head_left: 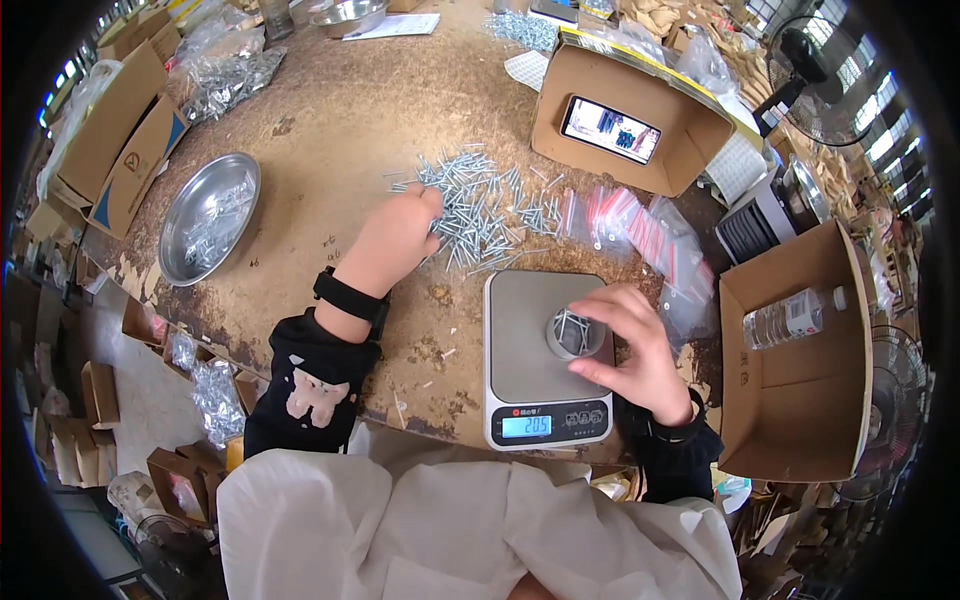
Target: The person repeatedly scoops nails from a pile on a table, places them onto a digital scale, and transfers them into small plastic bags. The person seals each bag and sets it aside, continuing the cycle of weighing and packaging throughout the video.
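My left hand (408,232) reaches into the left edge of a loose pile of thin silver screws (475,205). Its fingers are curled and closed among the screws, with the fingertips partly hidden. On the steel plate of a digital kitchen scale (513,345) stands a small round cup (566,350) with several screws in it. Thumb and fingers of my right hand (635,345) curve around the cup from its right side and grip its rim. The lit blue display (527,427) is at the scale's near edge.
A steel bowl (172,235) with screws stands at left. Small zip bags (640,230) lie right of the pile. Behind them a phone (611,129) leans in an open cardboard box (555,135). Another box (795,400) at right holds a plastic bottle (785,322).
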Available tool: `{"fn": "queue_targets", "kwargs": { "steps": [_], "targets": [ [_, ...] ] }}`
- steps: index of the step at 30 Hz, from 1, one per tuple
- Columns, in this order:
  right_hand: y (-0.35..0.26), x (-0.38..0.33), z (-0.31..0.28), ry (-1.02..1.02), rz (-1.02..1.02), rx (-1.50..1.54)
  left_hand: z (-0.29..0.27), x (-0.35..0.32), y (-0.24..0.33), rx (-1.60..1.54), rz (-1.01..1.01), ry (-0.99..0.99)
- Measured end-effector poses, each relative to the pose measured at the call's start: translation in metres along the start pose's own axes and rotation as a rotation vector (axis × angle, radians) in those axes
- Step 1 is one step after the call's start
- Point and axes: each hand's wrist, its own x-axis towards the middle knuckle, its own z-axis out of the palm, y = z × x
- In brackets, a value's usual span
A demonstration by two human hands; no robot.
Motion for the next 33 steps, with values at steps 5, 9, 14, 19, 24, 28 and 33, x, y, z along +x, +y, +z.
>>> {"fn": "queue_targets", "kwargs": {
  "steps": [5, 9, 14, 19, 24, 28, 33],
  "targets": [
    [-0.004, 0.004, 0.005, -0.091, -0.029, 0.053, 0.001, -0.001, -0.001, -0.034, 0.041, 0.037],
    [-0.009, 0.002, 0.003, -0.137, -0.048, 0.053, 0.008, 0.000, -0.002, -0.039, 0.042, 0.075],
    [-0.009, 0.000, 0.004, -0.101, -0.045, 0.096, 0.012, -0.004, -0.010, -0.112, 0.032, 0.120],
    [-0.005, -0.009, -0.002, -0.023, -0.026, 0.079, 0.007, 0.000, -0.001, -0.287, 0.071, 0.065],
    [-0.002, -0.014, -0.003, 0.059, -0.045, 0.214, -0.003, -0.004, -0.001, -0.347, 0.145, 0.020],
    [0.001, -0.016, -0.003, 0.134, -0.120, 0.189, -0.009, 0.000, 0.002, -0.333, 0.104, -0.003],
    [0.002, -0.020, -0.001, 0.182, -0.119, 0.168, -0.002, 0.008, -0.005, -0.282, 0.122, -0.046]
  ]
}}
